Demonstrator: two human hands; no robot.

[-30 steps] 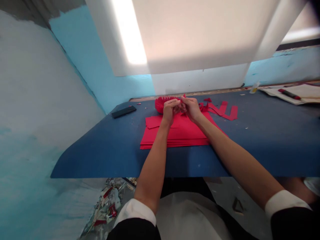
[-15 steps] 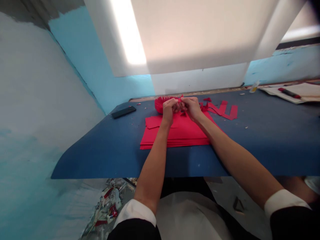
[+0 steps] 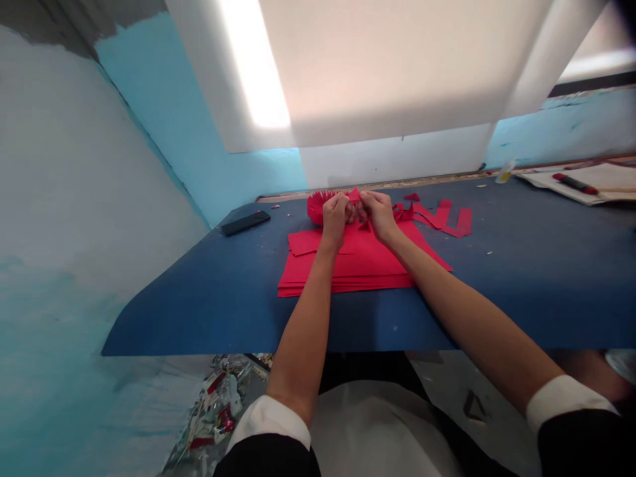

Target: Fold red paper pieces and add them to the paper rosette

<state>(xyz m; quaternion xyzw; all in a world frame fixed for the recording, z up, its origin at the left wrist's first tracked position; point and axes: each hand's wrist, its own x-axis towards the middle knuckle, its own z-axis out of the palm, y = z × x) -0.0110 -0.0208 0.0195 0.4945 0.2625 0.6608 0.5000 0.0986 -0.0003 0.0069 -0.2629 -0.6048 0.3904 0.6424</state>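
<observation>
One red paper piece [image 3: 354, 195] between two hands [image 3: 334, 215]

Light is fairly soft over the blue table [image 3: 527, 291], brightest on a pale panel [image 3: 397, 59] above its far edge, where a slanting strip [image 3: 256, 66] of glare burns out to white. A grey shadow band crosses the panel's lower part, just above the table. Near the table's front edge, a darker patch falls between the forearms [image 3: 304, 331]. Beneath the table it is dim, and the litter [image 3: 225, 419] is hard to make out. On the table, the red paper [image 3: 372, 265] is saturated, with little surface detail. Wide-angle stretch enlarges the sleeves [image 3: 265, 457] below the table; the corner above its right end darkens.
</observation>
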